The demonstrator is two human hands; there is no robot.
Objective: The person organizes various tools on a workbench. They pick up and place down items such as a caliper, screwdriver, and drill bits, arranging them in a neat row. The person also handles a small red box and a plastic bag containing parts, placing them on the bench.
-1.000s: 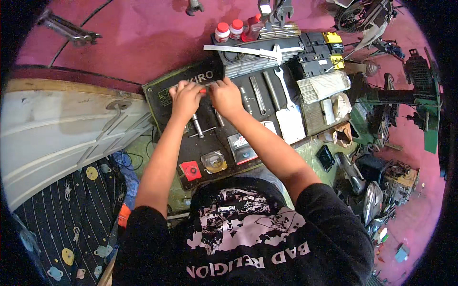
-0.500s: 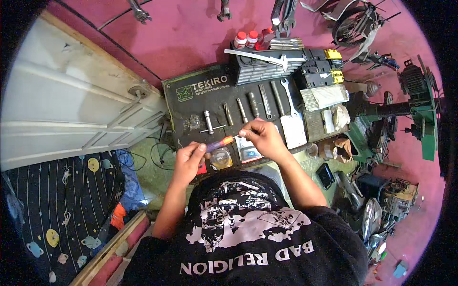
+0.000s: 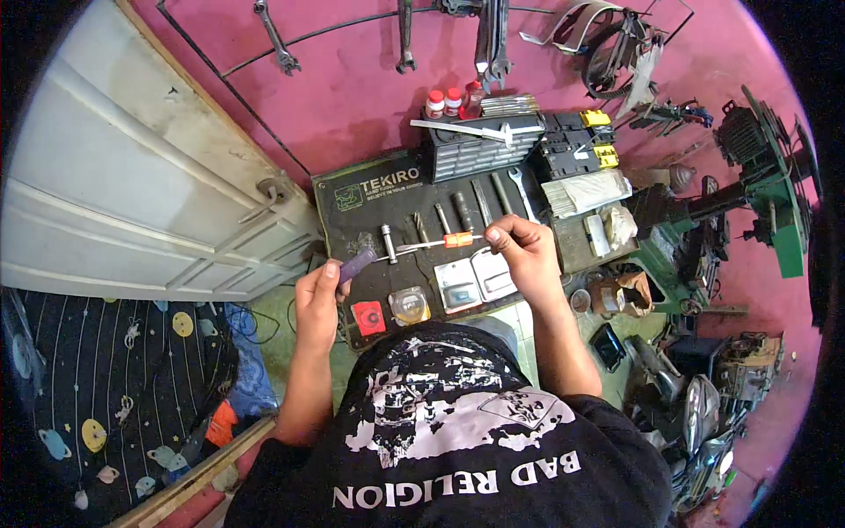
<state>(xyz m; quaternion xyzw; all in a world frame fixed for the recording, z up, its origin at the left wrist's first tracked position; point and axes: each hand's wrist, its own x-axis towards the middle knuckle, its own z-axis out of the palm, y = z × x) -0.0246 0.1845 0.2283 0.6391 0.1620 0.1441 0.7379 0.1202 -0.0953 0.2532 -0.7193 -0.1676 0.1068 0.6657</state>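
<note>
My left hand (image 3: 319,297) grips the purple handle (image 3: 356,262) at one end of a thin metal tool. My right hand (image 3: 525,253) pinches the other end of the same tool, whose shaft carries an orange piece (image 3: 458,239) near its middle. The tool is held level above a dark tool mat (image 3: 352,231) laid on the floor. On the mat lie several sockets and wrenches (image 3: 465,211), a red square item (image 3: 368,318), a round clear container (image 3: 409,306) and two small clear boxes (image 3: 475,283).
A white panelled door (image 3: 114,202) lies to the left. Grey and black parts organisers (image 3: 519,145) with red-capped bottles (image 3: 444,102) stand behind the mat. Wrenches (image 3: 275,35) hang on the pink wall. A green machine (image 3: 761,189) and cluttered motorcycle parts (image 3: 687,387) fill the right side.
Both hands came back from the sockets on the mat toward my body. They lifted the thin tool, then spread apart along it, left hand on the purple handle.
</note>
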